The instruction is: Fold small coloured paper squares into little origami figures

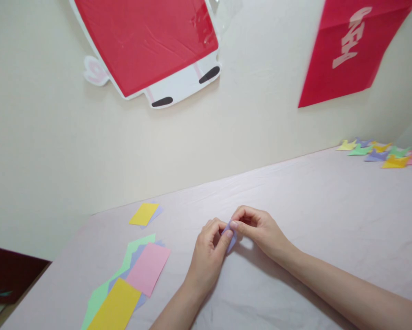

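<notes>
A small folded piece of purple paper (232, 242) is held up between my two hands, just above the pale cloth surface. My left hand (209, 247) pinches it between thumb and fingers from the left side. From the right, my right hand (257, 227) grips its upper end with thumb and forefinger. Fingers cover much of the paper, so its full folded shape is hidden.
Pink (149, 268), yellow (116, 305) and green paper sheets (101, 293) overlap at the left. Behind them lies a smaller yellow sheet (144, 214) over purple. Several folded paper figures (396, 161) stand far right. A wall with red decorations (151, 41) rises behind.
</notes>
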The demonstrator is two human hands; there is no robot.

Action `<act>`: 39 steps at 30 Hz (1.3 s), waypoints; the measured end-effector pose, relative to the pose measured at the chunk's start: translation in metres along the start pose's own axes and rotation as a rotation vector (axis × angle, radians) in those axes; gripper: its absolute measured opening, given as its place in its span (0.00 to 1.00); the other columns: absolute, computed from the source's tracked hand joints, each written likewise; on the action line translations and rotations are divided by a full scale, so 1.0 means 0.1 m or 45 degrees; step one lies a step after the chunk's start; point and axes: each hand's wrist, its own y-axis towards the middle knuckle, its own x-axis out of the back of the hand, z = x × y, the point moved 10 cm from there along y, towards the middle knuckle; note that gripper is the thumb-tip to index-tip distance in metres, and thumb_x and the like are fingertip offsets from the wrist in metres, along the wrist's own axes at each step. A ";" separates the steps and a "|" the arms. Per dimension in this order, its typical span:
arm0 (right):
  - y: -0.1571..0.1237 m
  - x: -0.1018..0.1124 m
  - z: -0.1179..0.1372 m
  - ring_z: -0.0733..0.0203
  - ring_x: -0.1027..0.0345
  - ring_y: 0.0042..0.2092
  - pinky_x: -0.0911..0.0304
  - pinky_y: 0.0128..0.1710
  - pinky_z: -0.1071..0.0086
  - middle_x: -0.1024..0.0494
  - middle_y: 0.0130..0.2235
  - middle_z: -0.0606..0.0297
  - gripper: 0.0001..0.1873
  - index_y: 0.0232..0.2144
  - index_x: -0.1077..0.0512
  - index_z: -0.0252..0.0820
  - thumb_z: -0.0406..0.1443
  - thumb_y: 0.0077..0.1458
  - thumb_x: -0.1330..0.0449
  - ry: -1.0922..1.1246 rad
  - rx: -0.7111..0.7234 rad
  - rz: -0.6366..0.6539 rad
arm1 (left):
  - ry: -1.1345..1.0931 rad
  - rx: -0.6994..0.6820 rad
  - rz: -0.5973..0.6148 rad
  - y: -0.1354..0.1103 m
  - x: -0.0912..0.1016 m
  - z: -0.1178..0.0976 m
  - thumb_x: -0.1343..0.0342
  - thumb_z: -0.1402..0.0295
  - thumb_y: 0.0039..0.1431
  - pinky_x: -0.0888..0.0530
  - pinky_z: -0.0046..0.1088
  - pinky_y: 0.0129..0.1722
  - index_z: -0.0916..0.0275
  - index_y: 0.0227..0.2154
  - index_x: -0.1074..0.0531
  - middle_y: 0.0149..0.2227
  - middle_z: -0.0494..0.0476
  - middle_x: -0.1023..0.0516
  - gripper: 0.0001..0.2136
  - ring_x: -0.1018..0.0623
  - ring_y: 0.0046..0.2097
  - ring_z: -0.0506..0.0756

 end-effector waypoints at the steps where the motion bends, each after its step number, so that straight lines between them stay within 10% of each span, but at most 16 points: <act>1: 0.00 0.00 0.00 0.65 0.38 0.29 0.42 0.31 0.71 0.30 0.25 0.69 0.10 0.24 0.29 0.39 0.40 0.49 0.35 0.003 -0.004 -0.005 | 0.028 -0.012 0.002 0.00 0.00 -0.01 0.48 0.60 0.65 0.37 0.27 0.36 0.60 0.27 0.31 0.29 0.50 0.31 0.12 0.32 0.34 0.53; 11: 0.04 0.23 0.04 0.66 0.43 0.26 0.45 0.29 0.72 0.35 0.23 0.72 0.13 0.23 0.34 0.41 0.42 0.52 0.39 0.051 0.018 -0.178 | 0.038 0.026 0.047 -0.01 -0.04 0.02 0.48 0.61 0.65 0.37 0.28 0.37 0.60 0.27 0.32 0.29 0.50 0.32 0.12 0.32 0.35 0.53; 17: -0.01 -0.08 -0.02 0.65 0.40 0.28 0.43 0.30 0.71 0.32 0.26 0.70 0.14 0.29 0.32 0.40 0.45 0.53 0.38 -0.070 -0.043 0.179 | -0.050 0.044 0.001 0.00 0.00 0.05 0.48 0.60 0.65 0.36 0.28 0.36 0.60 0.29 0.28 0.29 0.51 0.29 0.12 0.30 0.34 0.53; 39: 0.00 -0.05 0.05 0.64 0.36 0.30 0.40 0.31 0.71 0.29 0.28 0.67 0.11 0.29 0.30 0.40 0.43 0.56 0.39 -0.235 0.063 0.142 | -0.020 -0.062 -0.218 0.05 0.23 0.11 0.40 0.67 0.57 0.35 0.31 0.41 0.59 0.27 0.26 0.31 0.52 0.26 0.05 0.28 0.39 0.55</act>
